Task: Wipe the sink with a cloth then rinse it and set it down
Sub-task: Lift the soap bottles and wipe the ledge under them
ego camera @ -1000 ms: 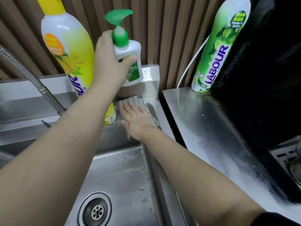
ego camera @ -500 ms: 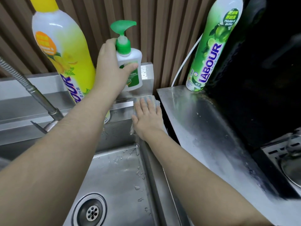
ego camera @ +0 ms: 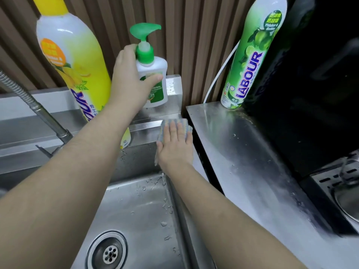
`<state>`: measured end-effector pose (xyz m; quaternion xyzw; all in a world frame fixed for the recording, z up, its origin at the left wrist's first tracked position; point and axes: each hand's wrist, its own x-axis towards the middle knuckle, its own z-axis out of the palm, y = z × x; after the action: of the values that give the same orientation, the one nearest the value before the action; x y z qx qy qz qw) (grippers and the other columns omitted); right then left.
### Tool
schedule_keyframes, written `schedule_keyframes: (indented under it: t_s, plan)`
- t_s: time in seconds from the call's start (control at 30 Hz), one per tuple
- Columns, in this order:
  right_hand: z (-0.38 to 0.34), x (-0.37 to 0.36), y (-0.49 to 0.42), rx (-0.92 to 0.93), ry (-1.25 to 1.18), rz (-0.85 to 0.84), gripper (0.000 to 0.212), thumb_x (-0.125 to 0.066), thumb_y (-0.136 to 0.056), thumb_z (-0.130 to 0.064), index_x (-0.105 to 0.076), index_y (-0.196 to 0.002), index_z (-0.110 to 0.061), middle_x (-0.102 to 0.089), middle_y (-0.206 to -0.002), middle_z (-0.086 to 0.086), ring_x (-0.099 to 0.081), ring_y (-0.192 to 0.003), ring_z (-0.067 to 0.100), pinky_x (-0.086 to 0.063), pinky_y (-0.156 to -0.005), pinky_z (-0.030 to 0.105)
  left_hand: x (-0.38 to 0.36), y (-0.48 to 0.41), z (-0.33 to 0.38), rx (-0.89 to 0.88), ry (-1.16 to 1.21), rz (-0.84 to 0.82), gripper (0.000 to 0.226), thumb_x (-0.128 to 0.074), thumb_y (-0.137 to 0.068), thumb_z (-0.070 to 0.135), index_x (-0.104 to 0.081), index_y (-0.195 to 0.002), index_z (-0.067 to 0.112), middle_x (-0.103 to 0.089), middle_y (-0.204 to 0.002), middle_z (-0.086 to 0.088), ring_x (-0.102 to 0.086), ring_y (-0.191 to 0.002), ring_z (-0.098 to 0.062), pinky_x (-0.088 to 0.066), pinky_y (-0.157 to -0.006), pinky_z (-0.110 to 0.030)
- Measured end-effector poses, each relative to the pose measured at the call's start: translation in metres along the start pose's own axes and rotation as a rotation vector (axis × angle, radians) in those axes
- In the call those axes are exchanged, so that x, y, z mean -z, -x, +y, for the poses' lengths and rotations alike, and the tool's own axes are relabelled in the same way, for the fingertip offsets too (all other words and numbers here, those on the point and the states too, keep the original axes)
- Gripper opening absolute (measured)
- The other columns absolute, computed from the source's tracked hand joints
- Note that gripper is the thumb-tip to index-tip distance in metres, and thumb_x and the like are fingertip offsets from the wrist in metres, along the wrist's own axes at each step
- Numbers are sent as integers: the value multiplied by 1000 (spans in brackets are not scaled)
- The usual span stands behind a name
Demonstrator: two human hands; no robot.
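With the left hand (ego camera: 134, 82) gripping the soap pump bottle (ego camera: 153, 82) clear, the right hand (ego camera: 174, 148), fingers flat and spread, presses the cloth (ego camera: 183, 126) on the sink (ego camera: 136, 206) rim's back corner; firm overlapping strokes would suit

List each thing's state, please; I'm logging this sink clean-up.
Left hand: gripping the pump bottle.
Right hand: flat, pressing the cloth.
Cloth: spread on the sink's back right corner.
Pump bottle: upright, held.
Yellow bottle: upright, capped.
Green bottle: upright on the counter.
Sink: wet, drain open.
Tap: not running.
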<state>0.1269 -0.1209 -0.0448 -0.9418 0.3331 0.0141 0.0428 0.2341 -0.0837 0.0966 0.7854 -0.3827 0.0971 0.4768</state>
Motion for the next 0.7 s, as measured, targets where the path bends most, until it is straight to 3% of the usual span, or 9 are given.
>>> schedule_keyframes:
  t_s: [0.07,0.13,0.27,0.37,0.53,0.57,0.67,0.7]
  plan:
    - [-13,1,-13,-60,-12,9,59,-8,-100,-39,12,-148,-11,14,-158,7,15,-145,25,4,-116,52,1,-1,-2,-14,-2,0,57,-71,-76,19,-44,-124,6,-48,-122,-12,-37,-102,-8,-27,-78,-14]
    - [-22,2,-26,-9,-37,-16,60,-7,-99,-42,12,-148,-11,15,-158,7,16,-145,24,6,-116,52,1,-2,-2,-31,-1,-13,56,-71,-75,18,-45,-122,5,-48,-121,-12,-38,-102,-9,-27,-77,-14]
    - [-18,3,-27,271,-57,-58,64,-18,-98,-48,5,-150,-18,6,-160,1,11,-146,21,3,-118,48,0,-1,-3,-46,-12,-82,54,-72,-75,17,-45,-121,5,-47,-120,-13,-37,-101,-9,-26,-74,-15]
    - [-6,6,-17,433,-33,-55,68,-36,-97,-42,2,-150,-22,0,-160,-3,3,-146,19,-3,-118,45,-3,4,-4,-46,-17,-123,53,-73,-76,16,-46,-120,6,-47,-118,-11,-38,-100,-10,-25,-72,-15]
    - [10,9,21,275,-29,-61,62,-32,-97,-26,-1,-150,-15,-2,-160,3,3,-146,21,1,-117,44,-10,15,-14,-2,-20,-157,53,-72,-77,17,-45,-121,7,-47,-121,-11,-36,-103,-9,-25,-74,-17]
    - [12,7,34,232,-26,-30,61,-32,-96,-27,-7,-150,-13,-8,-159,5,-2,-147,22,-2,-117,45,-11,18,-17,7,-21,-168,53,-72,-77,17,-45,-121,7,-48,-122,-11,-36,-103,-9,-25,-74,-17]
    - [13,-5,83,130,-28,110,60,-36,-84,-31,-43,-138,-9,-45,-145,8,-39,-136,25,-26,-111,49,-17,29,-24,31,-9,-203,54,-72,-77,17,-45,-123,9,-50,-122,-10,-39,-104,-11,-26,-76,-17]
    - [14,-9,97,137,-41,135,61,-34,-81,-32,-49,-135,-8,-50,-141,9,-45,-132,25,-27,-108,50,-19,33,-26,48,1,-209,55,-72,-78,17,-44,-124,9,-50,-123,-10,-41,-107,-13,-27,-80,-18]
